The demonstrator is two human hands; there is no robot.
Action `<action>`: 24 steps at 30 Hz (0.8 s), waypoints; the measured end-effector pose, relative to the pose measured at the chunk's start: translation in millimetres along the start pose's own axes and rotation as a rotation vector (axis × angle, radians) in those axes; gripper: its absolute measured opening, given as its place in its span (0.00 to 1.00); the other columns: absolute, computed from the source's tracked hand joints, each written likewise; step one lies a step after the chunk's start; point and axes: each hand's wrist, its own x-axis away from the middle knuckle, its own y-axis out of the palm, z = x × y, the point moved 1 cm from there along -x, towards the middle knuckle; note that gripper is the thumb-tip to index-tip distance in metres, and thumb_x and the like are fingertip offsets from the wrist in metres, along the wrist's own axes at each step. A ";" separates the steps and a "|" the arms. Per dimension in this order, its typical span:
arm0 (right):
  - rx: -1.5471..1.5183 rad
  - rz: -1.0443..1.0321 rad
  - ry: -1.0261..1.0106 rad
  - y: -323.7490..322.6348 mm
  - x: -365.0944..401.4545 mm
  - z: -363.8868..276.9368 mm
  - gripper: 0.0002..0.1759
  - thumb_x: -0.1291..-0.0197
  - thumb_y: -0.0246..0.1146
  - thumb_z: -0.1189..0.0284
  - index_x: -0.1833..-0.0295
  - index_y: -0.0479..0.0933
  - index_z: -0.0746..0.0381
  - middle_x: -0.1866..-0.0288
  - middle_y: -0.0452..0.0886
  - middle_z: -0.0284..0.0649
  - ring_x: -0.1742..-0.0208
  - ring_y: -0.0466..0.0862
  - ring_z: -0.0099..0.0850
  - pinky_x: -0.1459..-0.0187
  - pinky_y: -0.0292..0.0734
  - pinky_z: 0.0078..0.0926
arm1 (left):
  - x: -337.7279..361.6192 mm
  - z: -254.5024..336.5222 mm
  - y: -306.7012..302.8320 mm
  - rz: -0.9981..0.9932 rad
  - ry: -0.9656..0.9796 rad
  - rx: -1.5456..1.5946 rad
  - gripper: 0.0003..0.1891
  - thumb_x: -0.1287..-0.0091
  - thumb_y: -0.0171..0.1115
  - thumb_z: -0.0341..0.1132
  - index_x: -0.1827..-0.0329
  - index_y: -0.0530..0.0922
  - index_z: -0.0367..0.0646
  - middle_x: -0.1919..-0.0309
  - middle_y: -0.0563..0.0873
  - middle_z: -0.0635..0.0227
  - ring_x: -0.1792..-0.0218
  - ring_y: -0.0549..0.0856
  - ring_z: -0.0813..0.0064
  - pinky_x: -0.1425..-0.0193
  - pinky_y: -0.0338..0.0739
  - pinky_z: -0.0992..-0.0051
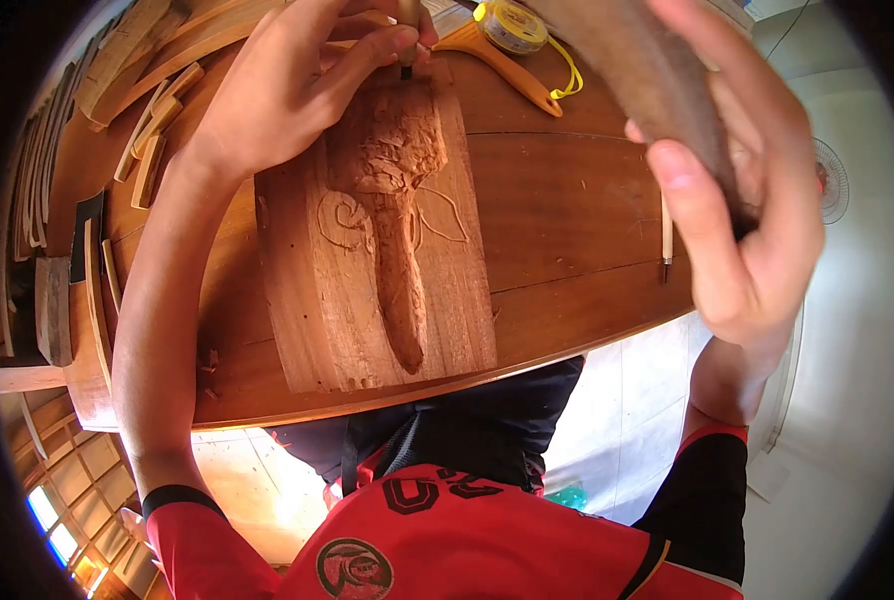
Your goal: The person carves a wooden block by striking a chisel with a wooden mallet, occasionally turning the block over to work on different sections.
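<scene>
A carved wooden board [297, 260] lies on the table, with a rough hollow, a long groove and curved outlines cut into it. At its far end my left hand [307, 85] has its fingers closed on a chisel [407, 45], whose tip meets the wood. Raised on the right, my right hand [737, 200] wraps round a thick brown wooden piece [657, 80], blurred and close to the camera. Wood chips lie in the hollow.
The wooden table [567, 210] holds a yellow tape measure [512, 27], an orange-handled tool [507, 72] and a thin light-handled tool [667, 235] at the right. Wooden strips [152, 150] and a dark block [54, 310] are at the left.
</scene>
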 end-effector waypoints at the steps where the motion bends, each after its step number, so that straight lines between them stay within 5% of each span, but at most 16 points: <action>1: -0.207 0.080 -0.023 4.0 -3.7 8.7 0.31 0.35 0.65 0.78 0.29 0.70 0.80 0.32 0.81 0.59 0.31 0.83 0.48 0.27 0.73 0.41 | -2.6 -14.4 -1.6 -0.031 0.031 0.066 0.26 0.26 0.60 0.21 0.25 0.66 0.37 0.53 0.90 0.58 0.50 0.91 0.68 0.43 0.86 0.69; 4: -0.276 0.278 0.207 28.0 -9.0 -11.3 0.31 0.35 0.64 0.81 0.27 0.71 0.74 0.32 0.82 0.55 0.36 0.86 0.46 0.32 0.79 0.39 | -0.8 -19.3 -2.8 -0.066 -0.056 0.147 0.24 0.26 0.60 0.22 0.28 0.68 0.37 0.52 0.91 0.57 0.50 0.91 0.68 0.46 0.87 0.69; 8: 0.220 -0.013 0.245 19.9 -28.5 -30.5 0.31 0.33 0.63 0.83 0.23 0.72 0.64 0.34 0.84 0.51 0.35 0.85 0.44 0.32 0.79 0.40 | -0.6 7.4 -8.2 -0.076 -0.137 -0.019 0.20 0.26 0.60 0.22 0.33 0.69 0.40 0.53 0.91 0.56 0.52 0.92 0.66 0.50 0.87 0.68; 12: -0.035 0.220 0.527 14.2 -29.7 -35.9 0.32 0.32 0.64 0.80 0.22 0.71 0.63 0.35 0.84 0.54 0.35 0.84 0.47 0.31 0.76 0.42 | -0.8 1.2 -6.5 -0.094 -0.099 0.018 0.19 0.26 0.60 0.23 0.34 0.69 0.40 0.54 0.92 0.55 0.54 0.92 0.62 0.52 0.86 0.67; 13: 0.127 0.058 0.401 17.6 -28.4 -32.7 0.31 0.31 0.63 0.78 0.23 0.72 0.64 0.35 0.84 0.54 0.35 0.85 0.46 0.32 0.77 0.42 | -0.6 -9.3 -3.3 -0.086 -0.094 0.045 0.19 0.26 0.60 0.24 0.34 0.69 0.40 0.55 0.92 0.55 0.54 0.92 0.61 0.53 0.86 0.67; 16: 0.030 0.087 0.226 23.0 -13.6 0.6 0.29 0.30 0.63 0.75 0.23 0.72 0.65 0.34 0.84 0.52 0.35 0.85 0.43 0.34 0.80 0.41 | -3.3 10.4 -7.5 -0.097 -0.058 -0.021 0.20 0.26 0.61 0.24 0.33 0.68 0.39 0.54 0.91 0.53 0.54 0.93 0.59 0.52 0.86 0.66; 17: -0.098 0.299 0.205 32.6 -11.2 3.9 0.29 0.29 0.63 0.75 0.23 0.72 0.63 0.34 0.84 0.52 0.35 0.85 0.44 0.33 0.79 0.40 | -2.2 10.1 -8.2 -0.114 -0.075 -0.027 0.21 0.26 0.61 0.24 0.32 0.68 0.38 0.52 0.91 0.52 0.53 0.92 0.59 0.51 0.86 0.66; 20: -0.256 0.075 0.336 12.5 -23.9 -14.3 0.31 0.29 0.63 0.76 0.21 0.70 0.59 0.33 0.83 0.52 0.32 0.84 0.44 0.31 0.77 0.38 | -0.9 -16.6 -5.2 -0.195 -0.164 0.034 0.23 0.25 0.61 0.25 0.30 0.65 0.36 0.48 0.89 0.49 0.49 0.91 0.61 0.46 0.85 0.66; 24: 0.074 -0.179 0.532 10.3 -13.6 -19.9 0.31 0.29 0.64 0.76 0.22 0.71 0.62 0.32 0.82 0.53 0.32 0.84 0.44 0.31 0.76 0.37 | -2.2 -30.1 -0.9 -0.020 -0.095 0.211 0.23 0.22 0.57 0.24 0.27 0.63 0.34 0.43 0.84 0.50 0.41 0.86 0.64 0.37 0.83 0.67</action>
